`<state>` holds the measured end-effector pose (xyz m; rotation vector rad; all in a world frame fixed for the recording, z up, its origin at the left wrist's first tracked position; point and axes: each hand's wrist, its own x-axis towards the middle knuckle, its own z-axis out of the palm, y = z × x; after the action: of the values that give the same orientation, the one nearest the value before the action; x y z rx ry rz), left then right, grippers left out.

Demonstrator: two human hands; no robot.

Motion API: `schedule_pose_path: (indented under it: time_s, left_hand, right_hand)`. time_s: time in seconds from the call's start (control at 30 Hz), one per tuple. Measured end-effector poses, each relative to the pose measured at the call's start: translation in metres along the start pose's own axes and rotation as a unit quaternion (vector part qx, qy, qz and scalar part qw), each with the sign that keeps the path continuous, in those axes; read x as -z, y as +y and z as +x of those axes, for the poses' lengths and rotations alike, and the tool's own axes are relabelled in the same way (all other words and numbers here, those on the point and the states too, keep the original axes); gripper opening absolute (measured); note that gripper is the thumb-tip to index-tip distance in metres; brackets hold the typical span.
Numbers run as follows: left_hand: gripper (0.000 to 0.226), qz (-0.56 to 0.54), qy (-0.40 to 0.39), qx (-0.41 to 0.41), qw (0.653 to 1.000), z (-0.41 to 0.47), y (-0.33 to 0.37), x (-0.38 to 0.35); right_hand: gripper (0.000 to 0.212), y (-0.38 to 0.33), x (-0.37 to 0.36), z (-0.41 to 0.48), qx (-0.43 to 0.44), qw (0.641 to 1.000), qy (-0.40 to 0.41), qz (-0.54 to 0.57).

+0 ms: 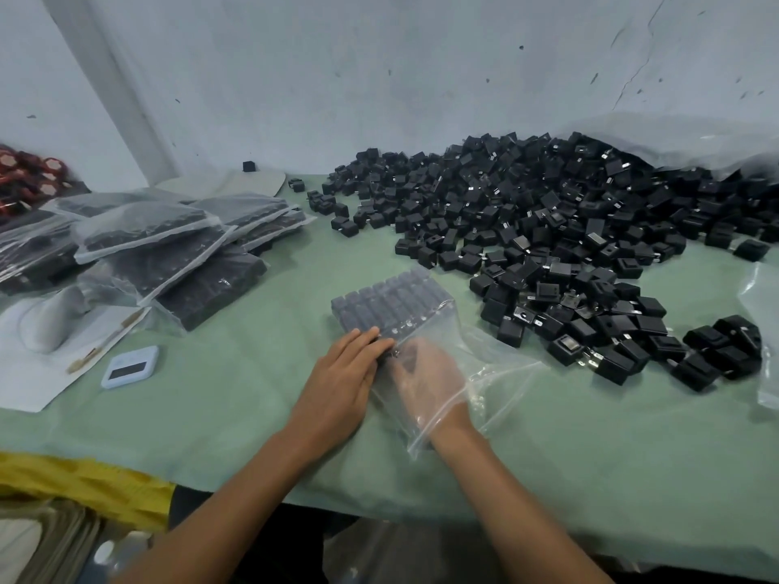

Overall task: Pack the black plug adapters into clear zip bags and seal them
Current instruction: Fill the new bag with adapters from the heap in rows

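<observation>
Right hand (425, 373) inside the clear zip bag (484, 373), grip unclear through the plastic, left hand (345, 373) flat outside with fingers straight on the rows of black adapters (392, 305) inside it, loose adapter heap (569, 229) right of the bag, filled bags (168, 238) left of it, all on green tabletop (253, 373).

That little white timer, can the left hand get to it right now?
Probably yes. The left hand rests outside the bag, holding nothing, and only bare green cloth lies between it and the timer.
</observation>
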<state>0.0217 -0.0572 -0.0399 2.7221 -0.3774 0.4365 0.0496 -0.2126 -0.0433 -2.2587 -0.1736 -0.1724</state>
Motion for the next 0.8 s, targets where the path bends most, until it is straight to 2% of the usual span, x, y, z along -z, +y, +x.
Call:
schedule_pose_path:
  time_s: [0.13, 0.27, 0.43, 0.53, 0.6, 0.63, 0.7, 0.77, 0.8]
  left_hand:
    - [0.04, 0.01, -0.008, 0.0, 1.0, -0.001, -0.003, -0.001]
    - [0.046, 0.024, -0.014, 0.002, 1.0, -0.001, -0.001, -0.001]
    - [0.048, 0.019, -0.01, 0.008, 1.0, 0.002, 0.003, 0.002]
    - [0.044, 0.015, -0.006, 0.011, 1.0, 0.002, 0.002, 0.002]
    - [0.043, 0.017, -0.004, 0.01, 1.0, 0.002, 0.001, 0.001]
    - [0.043, 0.018, -0.004, 0.009, 1.0, 0.002, 0.0, 0.0]
    - [0.046, 0.02, -0.003, 0.007, 1.0, 0.002, -0.001, -0.001]
    - [0.047, 0.02, -0.001, 0.008, 1.0, 0.002, -0.001, -0.002]
    - [0.047, 0.021, -0.001, 0.009, 1.0, 0.002, -0.001, -0.002]
  right_hand:
    - [0.008, -0.005, 0.0, 0.0, -0.006, 1.0, -0.016, 0.004]
    - [0.025, -0.008, 0.009, 0.004, -0.007, 0.994, -0.069, -0.084]
    - [0.029, -0.015, 0.027, 0.006, 0.016, 0.988, -0.144, -0.059]
    - [0.037, -0.012, 0.052, -0.016, 0.066, 0.979, -0.193, 0.017]
    - [0.032, 0.002, 0.077, -0.043, 0.096, 0.97, -0.203, 0.096]
    - [0.027, 0.013, 0.091, -0.055, 0.097, 0.967, -0.203, 0.119]
    - [0.026, 0.031, 0.122, -0.07, 0.038, 0.968, -0.186, 0.167]
    - [0.022, 0.049, 0.149, -0.068, -0.018, 0.978, -0.083, 0.19]
    - [0.02, 0.058, 0.16, -0.059, -0.009, 0.987, -0.013, 0.158]
